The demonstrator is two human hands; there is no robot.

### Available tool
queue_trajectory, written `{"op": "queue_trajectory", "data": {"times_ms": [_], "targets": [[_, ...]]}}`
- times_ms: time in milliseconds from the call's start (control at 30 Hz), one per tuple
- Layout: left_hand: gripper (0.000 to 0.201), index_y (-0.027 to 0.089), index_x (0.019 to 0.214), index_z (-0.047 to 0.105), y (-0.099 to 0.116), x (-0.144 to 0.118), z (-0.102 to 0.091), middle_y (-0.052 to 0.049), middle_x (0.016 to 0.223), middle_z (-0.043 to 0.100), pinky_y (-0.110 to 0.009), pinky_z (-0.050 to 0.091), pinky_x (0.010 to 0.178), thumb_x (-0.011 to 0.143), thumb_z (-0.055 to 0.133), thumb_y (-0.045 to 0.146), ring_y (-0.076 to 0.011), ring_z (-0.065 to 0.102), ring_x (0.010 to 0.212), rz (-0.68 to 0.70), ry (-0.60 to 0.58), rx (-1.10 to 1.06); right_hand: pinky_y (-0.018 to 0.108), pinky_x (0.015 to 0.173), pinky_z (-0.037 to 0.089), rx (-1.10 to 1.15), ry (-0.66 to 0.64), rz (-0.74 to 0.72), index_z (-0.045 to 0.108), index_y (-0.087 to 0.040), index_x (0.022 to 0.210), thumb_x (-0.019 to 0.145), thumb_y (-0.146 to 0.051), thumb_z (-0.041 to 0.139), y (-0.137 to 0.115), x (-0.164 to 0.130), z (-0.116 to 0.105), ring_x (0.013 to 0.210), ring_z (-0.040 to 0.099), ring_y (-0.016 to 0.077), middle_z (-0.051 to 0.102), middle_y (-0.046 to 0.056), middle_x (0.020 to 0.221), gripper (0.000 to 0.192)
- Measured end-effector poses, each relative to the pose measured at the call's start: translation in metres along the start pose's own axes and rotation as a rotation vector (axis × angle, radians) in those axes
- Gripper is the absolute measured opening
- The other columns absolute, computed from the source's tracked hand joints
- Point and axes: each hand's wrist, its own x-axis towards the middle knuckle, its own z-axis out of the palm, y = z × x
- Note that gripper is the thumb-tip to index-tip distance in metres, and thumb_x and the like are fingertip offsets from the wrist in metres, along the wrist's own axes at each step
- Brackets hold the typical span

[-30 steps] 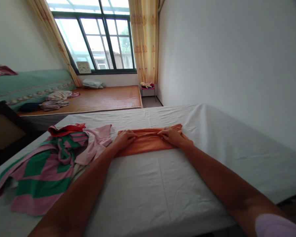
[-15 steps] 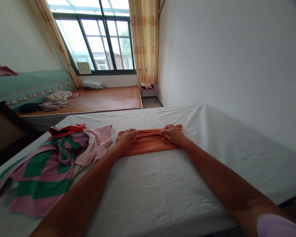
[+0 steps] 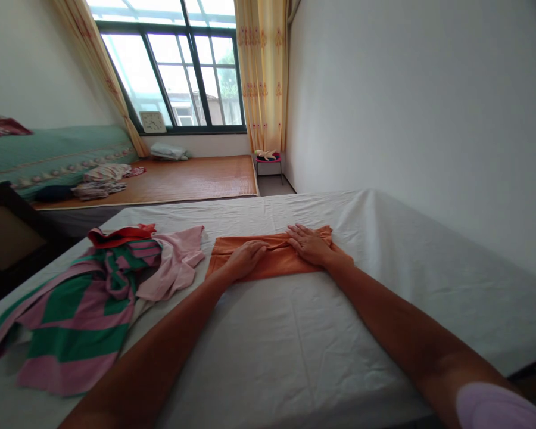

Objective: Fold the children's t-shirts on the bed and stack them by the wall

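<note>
An orange folded garment [image 3: 279, 268] lies on the white sheet in front of me, its long side running left to right. My left hand [image 3: 248, 256] rests on its left-middle part, fingers stretched over the cloth. On the right part my right hand [image 3: 310, 245] lies flat with its fingers spread. A crease runs across the fabric between both hands. Part of the garment is hidden beneath my hands and wrists. I cannot tell which kind of garment it is.
The white sheet [image 3: 268, 333] covers the surface. At the left lie a green-and-pink garment [image 3: 80, 304], a pale pink one [image 3: 178, 256] and a red piece [image 3: 120, 236]. Farther back is a bed with a brown mat [image 3: 196, 176]. A white wall [image 3: 411, 131] borders the right side.
My left hand has slid right and slightly nearer across the garment. My right hand has moved from gripping a fold to lying flat. The bunched cloth is now flatter.
</note>
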Motion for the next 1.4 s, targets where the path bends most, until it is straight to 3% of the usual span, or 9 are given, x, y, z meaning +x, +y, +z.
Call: {"op": "queue_trajectory", "data": {"times_ms": [67,167,300,400,500,833,1000,1233,1400], "targets": [[0.048,0.019,0.133,0.053,-0.009,0.0,0.001,-0.008,0.133,0.057,-0.034,0.035,0.108,0.099,0.026,0.039,-0.0194,0.049,0.124,-0.088,0.061,0.049,0.04,0.117,0.02,0.107,-0.001,-0.067,0.047,-0.022,0.141,0.1,-0.039,0.025,-0.014,-0.003,-0.004,0.142,0.026,0.0184,0.041,0.002,0.149,0.049],[0.048,0.025,0.138,0.048,-0.025,-0.003,0.004,-0.006,0.145,0.047,-0.044,0.026,0.113,0.097,0.03,0.044,-0.0238,0.037,0.136,-0.224,-0.026,0.194,0.037,0.116,0.025,0.268,-0.04,-0.165,0.056,-0.024,0.133,0.1,-0.039,0.026,-0.028,-0.008,-0.009,0.136,0.038,0.0163,0.052,0.001,0.14,0.047],[0.051,0.031,0.141,0.044,-0.033,-0.009,0.004,-0.003,0.151,0.038,-0.051,0.02,0.113,0.097,0.025,0.051,-0.0264,0.028,0.141,-0.315,-0.127,0.262,0.039,0.11,0.035,0.321,0.061,-0.028,0.057,-0.022,0.13,0.101,-0.029,0.023,-0.021,-0.009,-0.008,0.127,0.049,0.0174,0.059,0.005,0.133,0.046],[0.054,0.031,0.143,0.041,-0.029,-0.009,0.002,-0.005,0.154,0.032,-0.051,0.019,0.113,0.097,0.021,0.052,-0.0277,0.025,0.142,-0.357,-0.136,0.28,0.046,0.112,0.03,0.126,0.053,0.049,0.053,-0.018,0.133,0.098,-0.03,0.035,-0.006,-0.01,-0.002,0.133,0.042,0.0242,0.052,0.012,0.14,0.042],[0.055,0.032,0.145,0.038,-0.026,-0.01,0.0,-0.006,0.155,0.03,-0.053,0.017,0.112,0.096,0.021,0.053,-0.0288,0.023,0.143,-0.41,-0.142,0.305,0.052,0.111,0.027,0.019,-0.036,0.144,0.052,-0.023,0.134,0.096,-0.041,0.04,0.007,-0.014,0.002,0.136,0.037,0.0278,0.045,0.012,0.145,0.043],[0.063,0.027,0.146,0.036,-0.042,-0.018,-0.001,-0.012,0.154,0.031,-0.056,0.018,0.11,0.094,0.022,0.059,-0.0345,0.023,0.142,-0.543,-0.105,0.445,0.049,0.115,0.017,-0.011,-0.114,0.476,0.036,-0.019,0.146,0.097,-0.046,0.023,0.046,-0.022,0.001,0.143,0.023,0.0254,0.031,0.008,0.154,0.057],[0.063,0.019,0.146,0.036,-0.059,-0.027,-0.009,-0.014,0.155,0.028,-0.054,0.021,0.111,0.095,0.023,0.054,-0.0337,0.021,0.142,-0.604,-0.108,0.455,0.05,0.115,0.016,-0.005,-0.107,0.533,0.034,-0.022,0.147,0.097,-0.044,0.023,0.053,-0.023,0.003,0.143,0.021,0.0239,0.028,0.006,0.155,0.056],[0.046,0.011,0.129,0.054,-0.078,-0.03,-0.033,-0.015,0.14,0.051,-0.037,0.032,0.11,0.09,0.034,0.025,-0.0236,0.043,0.132,-0.528,0.02,0.359,0.052,0.113,0.019,-0.005,-0.08,0.523,0.035,-0.019,0.146,0.096,-0.045,0.024,0.055,-0.024,0.006,0.143,0.02,0.025,0.03,0.008,0.155,0.057],[0.044,0.009,0.116,0.06,-0.076,-0.034,-0.064,-0.014,0.111,0.069,-0.029,0.048,0.086,0.082,0.047,0.033,-0.0233,0.065,0.099,-0.668,0.019,0.302,0.05,0.113,0.019,-0.012,-0.047,0.517,0.037,-0.018,0.145,0.096,-0.044,0.026,0.057,-0.024,0.009,0.142,0.023,0.0253,0.032,0.009,0.153,0.057]]}}
